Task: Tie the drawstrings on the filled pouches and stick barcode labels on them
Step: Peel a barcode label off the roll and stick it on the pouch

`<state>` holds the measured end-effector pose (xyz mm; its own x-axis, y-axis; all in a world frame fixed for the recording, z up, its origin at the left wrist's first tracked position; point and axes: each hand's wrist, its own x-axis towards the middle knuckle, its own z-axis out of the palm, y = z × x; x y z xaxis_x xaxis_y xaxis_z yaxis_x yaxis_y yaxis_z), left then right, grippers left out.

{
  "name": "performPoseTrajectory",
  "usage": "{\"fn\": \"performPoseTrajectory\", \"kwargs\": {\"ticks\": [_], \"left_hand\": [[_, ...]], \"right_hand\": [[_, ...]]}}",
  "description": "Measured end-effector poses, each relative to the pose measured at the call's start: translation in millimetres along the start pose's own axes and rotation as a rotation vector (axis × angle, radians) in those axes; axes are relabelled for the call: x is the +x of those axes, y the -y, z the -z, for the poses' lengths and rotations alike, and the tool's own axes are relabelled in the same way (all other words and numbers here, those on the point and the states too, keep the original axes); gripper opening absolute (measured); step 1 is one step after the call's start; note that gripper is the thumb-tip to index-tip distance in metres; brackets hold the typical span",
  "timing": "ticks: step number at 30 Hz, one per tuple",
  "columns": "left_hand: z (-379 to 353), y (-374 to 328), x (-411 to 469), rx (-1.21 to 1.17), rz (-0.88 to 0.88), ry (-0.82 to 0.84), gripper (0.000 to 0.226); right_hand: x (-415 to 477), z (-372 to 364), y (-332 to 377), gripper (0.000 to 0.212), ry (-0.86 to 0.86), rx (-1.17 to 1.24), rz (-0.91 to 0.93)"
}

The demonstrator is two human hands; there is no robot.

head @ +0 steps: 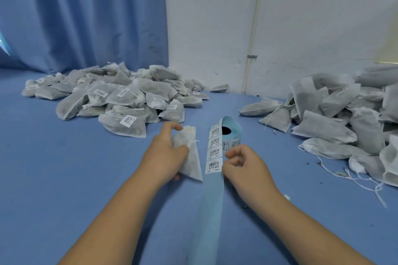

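Arms are reaching out over the blue worktop point(64, 168).
Left hand point(165, 153) is gripping the pouch point(191, 159) with curled fingers point(171, 126); right hand point(245, 165) is pinching the lowest label point(213, 166) on the strip point(212, 200). Pulling fast, the label could be curling and sticking to itself.

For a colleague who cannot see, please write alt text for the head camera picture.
A person's left hand grips a filled pouch on a blue table, while the right hand pinches the edge of a label strip running from a roll. A heap of labelled pouches lies far left, a second heap, no labels showing, at right.
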<state>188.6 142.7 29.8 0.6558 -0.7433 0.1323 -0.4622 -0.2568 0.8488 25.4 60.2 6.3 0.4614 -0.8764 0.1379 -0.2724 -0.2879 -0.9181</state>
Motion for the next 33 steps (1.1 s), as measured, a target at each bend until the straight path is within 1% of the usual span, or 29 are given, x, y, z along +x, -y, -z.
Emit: {"fn": "performPoseTrajectory", "kwargs": {"ticks": [2,4,8,11,13,16,24,30,33], "left_hand": [[-2,2,-1,0.048,-0.007,0.032,0.027],[-5,2,-1,0.048,-0.016,0.046,0.022],[-12,0,-5,0.019,-0.012,0.089,0.031],[-16,-4,-10,-0.01,0.005,0.157,0.029],[-18,-7,-13,-0.059,0.008,0.194,0.029],[-18,-11,-16,-0.109,0.021,0.232,0.027],[-17,-17,-22,-0.125,0.032,0.241,0.02],[-16,-17,-25,-0.136,0.006,0.255,0.007],[-17,-17,-25,-0.129,-0.011,0.253,0.006]], "right_hand": [[0,3,1,0.017,-0.004,0.085,-0.03],[0,6,3,0.014,-0.015,0.2,-0.069],[1,12,6,0.016,0.023,0.489,-0.128],[0,13,5,0.016,0.055,0.567,-0.141],[0,14,5,0.015,0.06,0.558,-0.132],[-1,14,4,0.014,0.036,0.478,-0.122],[-2,14,4,0.016,-0.027,0.333,-0.11],[-2,14,1,0.015,-0.052,0.237,-0.077],[-2,14,-1,0.012,-0.059,0.194,-0.052]]}}
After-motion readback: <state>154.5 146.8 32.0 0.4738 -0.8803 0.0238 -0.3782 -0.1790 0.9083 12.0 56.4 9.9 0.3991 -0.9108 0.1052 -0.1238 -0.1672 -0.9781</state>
